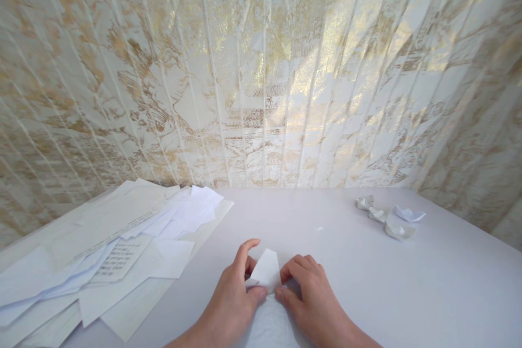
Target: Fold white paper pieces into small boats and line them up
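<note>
A small folded piece of white paper (267,269) stands tilted between my two hands, near the front of the table. My left hand (240,285) grips its left side, with the thumb at the lower edge and the index finger raised. On the other side, my right hand (304,285) pinches the right edge between thumb and curled fingers. Its lower edge lies close to both thumb tips. Some of the fingers behind the paper are hidden.
Loose white paper sheets (134,261), some printed, lie heaped on the left of the white table (367,288). Several small folded paper boats (399,231) sit at the back right. A gold-patterned curtain (265,92) hangs along the table's far edge.
</note>
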Demonstrator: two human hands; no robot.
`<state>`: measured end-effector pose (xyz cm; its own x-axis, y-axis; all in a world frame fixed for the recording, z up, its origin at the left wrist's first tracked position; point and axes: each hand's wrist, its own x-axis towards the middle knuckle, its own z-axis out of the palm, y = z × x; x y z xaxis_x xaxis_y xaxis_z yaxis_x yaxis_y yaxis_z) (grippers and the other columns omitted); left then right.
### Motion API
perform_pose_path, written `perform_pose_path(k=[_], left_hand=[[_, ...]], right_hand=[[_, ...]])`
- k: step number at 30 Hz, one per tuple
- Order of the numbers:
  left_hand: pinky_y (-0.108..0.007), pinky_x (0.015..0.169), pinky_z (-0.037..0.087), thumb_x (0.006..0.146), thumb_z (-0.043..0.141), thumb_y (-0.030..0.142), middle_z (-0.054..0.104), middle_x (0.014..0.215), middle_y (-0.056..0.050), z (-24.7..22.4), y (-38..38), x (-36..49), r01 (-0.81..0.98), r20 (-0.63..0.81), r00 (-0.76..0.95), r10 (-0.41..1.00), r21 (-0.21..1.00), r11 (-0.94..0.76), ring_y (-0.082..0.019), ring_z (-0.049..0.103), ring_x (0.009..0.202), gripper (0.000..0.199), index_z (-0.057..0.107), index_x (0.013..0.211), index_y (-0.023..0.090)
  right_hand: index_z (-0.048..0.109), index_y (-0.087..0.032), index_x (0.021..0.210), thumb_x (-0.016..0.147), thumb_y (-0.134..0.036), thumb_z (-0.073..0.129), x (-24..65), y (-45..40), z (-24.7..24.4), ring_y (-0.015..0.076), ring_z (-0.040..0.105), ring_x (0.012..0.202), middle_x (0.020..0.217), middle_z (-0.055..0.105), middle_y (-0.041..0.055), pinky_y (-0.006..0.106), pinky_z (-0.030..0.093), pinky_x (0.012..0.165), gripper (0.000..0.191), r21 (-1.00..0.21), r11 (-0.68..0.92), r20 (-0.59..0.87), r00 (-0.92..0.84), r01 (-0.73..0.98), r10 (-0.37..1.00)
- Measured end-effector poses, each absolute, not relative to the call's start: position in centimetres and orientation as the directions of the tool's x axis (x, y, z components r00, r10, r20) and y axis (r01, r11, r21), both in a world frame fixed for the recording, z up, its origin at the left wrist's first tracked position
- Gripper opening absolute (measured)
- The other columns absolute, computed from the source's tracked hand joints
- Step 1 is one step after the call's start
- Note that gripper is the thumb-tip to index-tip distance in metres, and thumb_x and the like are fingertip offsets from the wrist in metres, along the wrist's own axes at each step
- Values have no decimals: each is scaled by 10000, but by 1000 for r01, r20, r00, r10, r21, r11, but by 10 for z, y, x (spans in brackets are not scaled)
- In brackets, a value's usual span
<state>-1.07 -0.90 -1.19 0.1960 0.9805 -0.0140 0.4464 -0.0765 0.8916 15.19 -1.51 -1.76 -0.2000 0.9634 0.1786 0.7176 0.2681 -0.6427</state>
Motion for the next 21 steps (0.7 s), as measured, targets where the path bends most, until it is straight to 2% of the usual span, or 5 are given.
perform_pose_path(k=[5, 9, 14, 21], left_hand=[[-260, 704, 403, 622, 534, 86, 590, 823, -3, -8, -7, -9, 156, 29, 216, 976, 986, -64, -174, 540, 771, 443, 449, 1049, 168], [-246, 601, 377, 675, 593, 215, 563, 688, 0, -7, -6, -9, 111, -18, 258, 966, 994, -11, -157, 490, 661, 154, 577, 800, 125], [-242, 536, 320, 677, 613, 383, 524, 593, 0, -6, -6, -10, 98, -119, 271, 955, 991, 95, -140, 438, 577, 280, 587, 682, 104], [-228, 487, 287, 628, 661, 406, 528, 542, -3, -6, -10, -10, -61, -208, 300, 931, 970, 236, -122, 441, 503, 314, 606, 653, 98]], right_hand=[[415, -185, 550, 741, -180, 509, 147, -13, -15, 127, 424, 603, 583, 463, -35, 246, 321, 592, 213, -721, 293, 148, -273, 628, 951], [365, -194, 543, 778, -331, 444, 145, -12, -13, 107, 331, 535, 542, 344, -52, 228, 272, 492, 283, -849, 221, 100, -265, 479, 959], [419, -180, 572, 774, -410, 445, 147, -10, -15, 106, 324, 536, 548, 366, -45, 226, 273, 490, 307, -927, 149, 63, -248, 345, 967], [439, -178, 575, 735, -490, 516, 147, -12, -17, 92, 293, 508, 528, 344, -56, 211, 235, 457, 358, -977, 64, 0, -307, 202, 952]])
